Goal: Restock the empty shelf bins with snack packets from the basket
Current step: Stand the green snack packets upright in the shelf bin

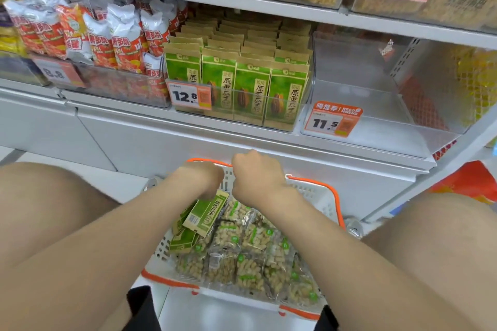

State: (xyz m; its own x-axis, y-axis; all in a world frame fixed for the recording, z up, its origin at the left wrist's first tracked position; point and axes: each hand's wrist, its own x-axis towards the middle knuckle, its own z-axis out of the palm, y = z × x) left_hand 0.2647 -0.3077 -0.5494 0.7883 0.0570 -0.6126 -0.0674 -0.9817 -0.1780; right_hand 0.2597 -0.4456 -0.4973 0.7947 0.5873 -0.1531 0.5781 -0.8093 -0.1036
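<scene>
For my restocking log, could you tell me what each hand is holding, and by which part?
The left hand seems to pinch the green packet by its top edge; the right hand is curled over the basket, its hold hidden.

Basket (320, 197): white lattice, orange rim. Basket packets (250, 269): clear, green labels. Shelf packets (236, 83): green fronts, tan tops. Bags (80, 35): red and white. Price tags (333, 121): orange-white.

Bright, even overhead store light, soft shadows, slight overall blur, and wide-angle bending at the edges.
</scene>
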